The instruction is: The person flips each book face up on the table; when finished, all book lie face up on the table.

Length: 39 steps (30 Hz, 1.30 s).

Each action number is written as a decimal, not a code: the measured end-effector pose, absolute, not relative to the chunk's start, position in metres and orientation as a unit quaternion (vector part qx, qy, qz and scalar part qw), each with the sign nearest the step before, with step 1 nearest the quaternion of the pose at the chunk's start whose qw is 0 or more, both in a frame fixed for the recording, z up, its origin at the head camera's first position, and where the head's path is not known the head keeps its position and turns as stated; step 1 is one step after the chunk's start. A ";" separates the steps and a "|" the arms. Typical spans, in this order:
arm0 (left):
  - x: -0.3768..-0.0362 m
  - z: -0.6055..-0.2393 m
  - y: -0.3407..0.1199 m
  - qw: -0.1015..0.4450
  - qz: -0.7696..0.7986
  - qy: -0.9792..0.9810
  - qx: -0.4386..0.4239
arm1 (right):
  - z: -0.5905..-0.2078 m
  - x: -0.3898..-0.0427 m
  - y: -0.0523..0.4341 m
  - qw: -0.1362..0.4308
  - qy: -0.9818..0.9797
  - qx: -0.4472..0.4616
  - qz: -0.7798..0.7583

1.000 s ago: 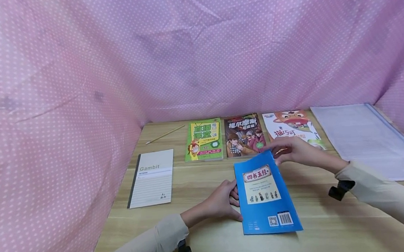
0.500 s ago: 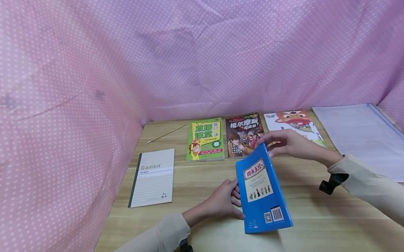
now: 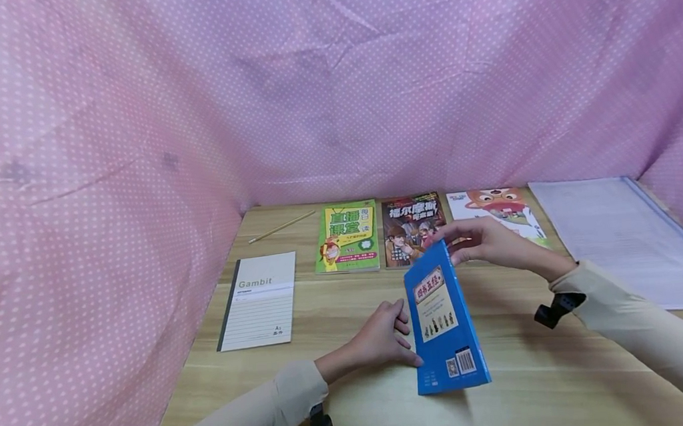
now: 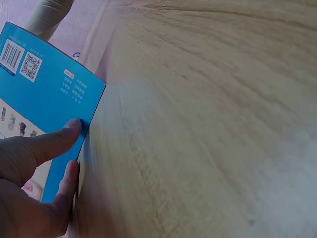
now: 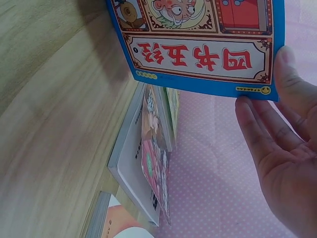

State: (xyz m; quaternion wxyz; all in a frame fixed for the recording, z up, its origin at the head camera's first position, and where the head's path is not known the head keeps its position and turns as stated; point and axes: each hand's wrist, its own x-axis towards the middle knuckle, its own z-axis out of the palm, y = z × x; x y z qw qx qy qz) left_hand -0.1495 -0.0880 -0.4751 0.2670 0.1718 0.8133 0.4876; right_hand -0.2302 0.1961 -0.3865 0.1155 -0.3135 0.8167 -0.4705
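Note:
A blue paperback book (image 3: 440, 360) stands tilted on edge over the table, its back cover with barcode toward the head camera. My right hand (image 3: 488, 245) pinches its top corner. In the right wrist view the front cover (image 5: 198, 54) shows red lettering, with the thumb (image 5: 286, 64) at the corner and the fingers just past the top edge. At the lower left edge is my left hand (image 3: 381, 337). Its thumb (image 4: 54, 139) lies straight against the back cover, and its other fingers are by the book's edge.
Behind lie a green book (image 3: 346, 239), a dark detective book (image 3: 404, 248) and a white cartoon-cover book (image 3: 497, 207). A Gambit notebook (image 3: 259, 313) and a pencil (image 3: 282, 226) are at left. A translucent plastic sheet (image 3: 626, 237) lies at right, with pink cloth (image 3: 333, 106) hanging behind.
The blue book has turned more upright, its right edge swinging left. My right hand has moved slightly left and up with it. My left hand has shifted a little right, its fingers now more visible.

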 end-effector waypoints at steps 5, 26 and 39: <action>-0.149 -0.474 -0.086 0.279 0.493 0.804 0.180 | -0.389 -0.231 0.196 0.103 0.819 -0.326 -0.461; -0.163 -0.464 -0.102 0.307 0.555 0.737 0.236 | -0.387 -0.238 0.158 0.103 0.815 -0.320 -0.472; -0.176 -0.415 -0.122 0.251 0.560 0.750 0.247 | -0.392 -0.243 0.135 0.071 0.805 -0.346 -0.476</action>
